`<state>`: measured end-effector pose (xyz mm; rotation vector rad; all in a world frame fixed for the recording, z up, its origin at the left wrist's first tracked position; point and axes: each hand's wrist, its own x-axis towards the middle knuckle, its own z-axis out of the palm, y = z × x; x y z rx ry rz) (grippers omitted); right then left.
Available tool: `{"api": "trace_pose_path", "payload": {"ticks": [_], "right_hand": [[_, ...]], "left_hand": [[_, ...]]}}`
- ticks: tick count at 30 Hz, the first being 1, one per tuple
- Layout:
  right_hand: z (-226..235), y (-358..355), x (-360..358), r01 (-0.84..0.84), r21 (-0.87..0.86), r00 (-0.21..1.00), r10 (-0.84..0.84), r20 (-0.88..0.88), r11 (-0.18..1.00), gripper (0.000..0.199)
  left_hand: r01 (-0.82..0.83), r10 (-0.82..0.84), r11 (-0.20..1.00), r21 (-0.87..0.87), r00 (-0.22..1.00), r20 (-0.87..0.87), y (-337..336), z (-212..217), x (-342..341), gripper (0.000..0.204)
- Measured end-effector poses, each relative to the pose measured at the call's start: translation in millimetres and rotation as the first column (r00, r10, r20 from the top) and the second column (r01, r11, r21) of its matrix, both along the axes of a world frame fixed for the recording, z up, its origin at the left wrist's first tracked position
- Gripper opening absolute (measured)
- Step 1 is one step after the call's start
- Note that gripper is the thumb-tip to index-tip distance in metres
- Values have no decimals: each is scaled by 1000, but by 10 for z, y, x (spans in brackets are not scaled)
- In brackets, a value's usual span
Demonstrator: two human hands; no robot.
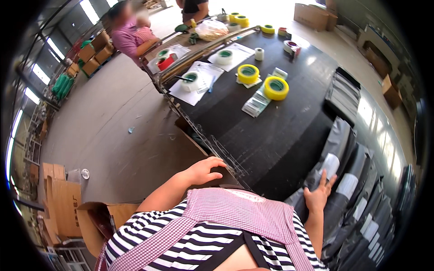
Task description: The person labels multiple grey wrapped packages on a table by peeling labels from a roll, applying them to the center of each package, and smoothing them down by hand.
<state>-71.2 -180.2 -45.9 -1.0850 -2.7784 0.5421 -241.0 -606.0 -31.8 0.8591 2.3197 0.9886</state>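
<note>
My right hand [319, 193] rests with spread fingers on a dark grey plastic-wrapped package [335, 140], touching it beside its white label [329, 165]. That package lies nearest me in a row of similar dark packages [355, 169] with white labels, along the right side of the black table [280, 135]. By the table's near left edge, my left hand [205, 171] is open, fingers apart and nothing in them. A stack of flat dark packages [343, 95] sits farther up the table's right side.
Yellow tape rolls [276, 88] and label strips [256, 105] lie mid-table. Clear tape rolls [190, 81] sit on papers [181, 95] near a metal rail [208, 52]. Cardboard boxes [63, 205] stand at lower left. Two people, one holding a child [143, 32], are beyond the table.
</note>
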Motion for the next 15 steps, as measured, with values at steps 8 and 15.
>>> {"api": "trace_pose_path", "payload": {"ticks": [8, 15], "right_hand": [[-226, 185, 156, 152, 108, 988, -149, -31, 982, 107], [-343, -4, 4, 154, 468, 944, -270, 192, 870, 113]], "left_hand": [[-67, 57, 990, 121, 995, 88, -149, 172, -1155, 76], [-193, 461, 638, 745, 871, -169, -1180, 1718, -3475, 105]]}}
